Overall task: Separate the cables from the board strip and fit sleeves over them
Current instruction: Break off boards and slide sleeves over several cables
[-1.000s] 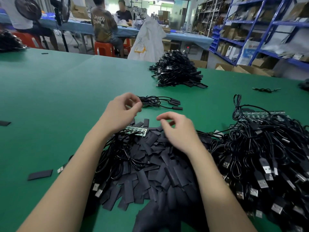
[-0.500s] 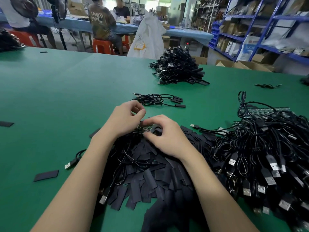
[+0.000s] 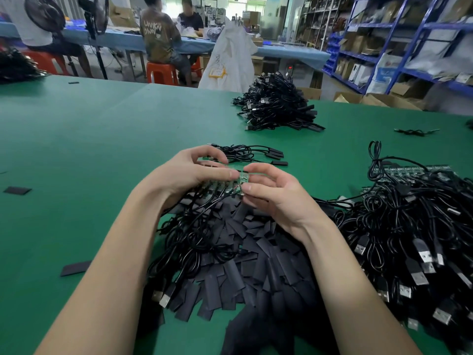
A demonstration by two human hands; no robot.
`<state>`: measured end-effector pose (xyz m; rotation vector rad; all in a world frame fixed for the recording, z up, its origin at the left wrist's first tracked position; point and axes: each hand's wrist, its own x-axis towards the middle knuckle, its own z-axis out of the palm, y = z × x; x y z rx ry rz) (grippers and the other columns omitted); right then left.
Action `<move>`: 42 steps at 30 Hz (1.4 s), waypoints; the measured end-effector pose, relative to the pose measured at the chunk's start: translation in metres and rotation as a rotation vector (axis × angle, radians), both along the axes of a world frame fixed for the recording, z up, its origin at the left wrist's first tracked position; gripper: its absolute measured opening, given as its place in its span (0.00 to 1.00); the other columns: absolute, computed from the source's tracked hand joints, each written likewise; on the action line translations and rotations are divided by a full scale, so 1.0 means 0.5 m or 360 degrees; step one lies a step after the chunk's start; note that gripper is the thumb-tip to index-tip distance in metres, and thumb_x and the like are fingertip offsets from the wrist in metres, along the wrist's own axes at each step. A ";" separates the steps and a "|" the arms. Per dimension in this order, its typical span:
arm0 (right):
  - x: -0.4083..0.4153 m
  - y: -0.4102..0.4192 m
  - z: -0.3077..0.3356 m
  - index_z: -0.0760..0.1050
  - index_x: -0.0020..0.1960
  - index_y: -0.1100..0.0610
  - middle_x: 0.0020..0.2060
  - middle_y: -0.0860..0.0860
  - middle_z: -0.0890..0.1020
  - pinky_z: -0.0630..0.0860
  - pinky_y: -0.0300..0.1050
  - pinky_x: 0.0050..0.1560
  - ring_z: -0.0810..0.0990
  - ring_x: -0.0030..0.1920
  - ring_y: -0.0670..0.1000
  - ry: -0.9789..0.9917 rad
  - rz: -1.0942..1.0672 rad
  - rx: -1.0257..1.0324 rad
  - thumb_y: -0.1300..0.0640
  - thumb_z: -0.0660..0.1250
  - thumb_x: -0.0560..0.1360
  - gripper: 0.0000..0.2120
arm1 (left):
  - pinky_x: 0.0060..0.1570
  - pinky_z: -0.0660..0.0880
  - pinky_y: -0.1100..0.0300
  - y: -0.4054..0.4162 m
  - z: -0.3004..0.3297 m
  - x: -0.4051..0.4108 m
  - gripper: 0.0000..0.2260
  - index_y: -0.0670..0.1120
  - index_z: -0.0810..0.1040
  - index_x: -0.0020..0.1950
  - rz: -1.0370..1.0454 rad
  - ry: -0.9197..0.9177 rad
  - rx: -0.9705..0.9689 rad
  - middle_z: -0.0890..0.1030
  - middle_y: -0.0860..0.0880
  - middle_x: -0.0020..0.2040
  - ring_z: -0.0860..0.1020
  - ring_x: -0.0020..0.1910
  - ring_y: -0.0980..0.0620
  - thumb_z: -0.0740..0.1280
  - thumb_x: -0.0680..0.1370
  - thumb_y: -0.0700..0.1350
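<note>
I hold the board strip in both hands above the sleeve pile. My left hand wraps the body of the strip, fingers curled over its far edge and thumb along the near side. My right hand pinches the end board between thumb and fingertips; the remaining fingers are loosely curled and hold nothing else.

The strip's long axis runs left to right, level with the table. The end board lies at the strip's right end, directly at my right hand, so I judge that hand makes the snap while the left braces the strip. The cables hang from the strip's near edge toward me and drape over the pile.

Sleeves lie directly under the grip, within reach of either hand. Beyond my hands, a few finished cables rest on the table. A large tangle of unprocessed cables lies to the right, near my right forearm. The hanging cables may snag on it.
</note>
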<state>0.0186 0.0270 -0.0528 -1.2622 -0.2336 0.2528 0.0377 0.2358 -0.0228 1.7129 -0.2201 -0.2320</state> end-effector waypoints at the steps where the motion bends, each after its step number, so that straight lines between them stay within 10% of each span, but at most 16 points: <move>1: 0.000 -0.001 0.000 0.83 0.48 0.56 0.41 0.51 0.85 0.83 0.41 0.46 0.85 0.42 0.48 0.0067 -0.0022 0.0038 0.70 0.74 0.70 0.12 | 0.40 0.75 0.63 -0.002 0.000 -0.001 0.18 0.51 0.81 0.44 -0.0025 0.0028 -0.0022 0.85 0.46 0.45 0.79 0.40 0.51 0.84 0.60 0.47; 42: -0.012 0.007 0.019 0.87 0.35 0.56 0.37 0.52 0.87 0.81 0.35 0.38 0.85 0.37 0.45 0.0404 -0.0054 0.0119 0.62 0.77 0.60 0.04 | 0.37 0.81 0.60 -0.027 -0.034 -0.001 0.05 0.48 0.87 0.39 -0.0403 0.0525 -0.0544 0.85 0.48 0.38 0.84 0.34 0.52 0.74 0.70 0.38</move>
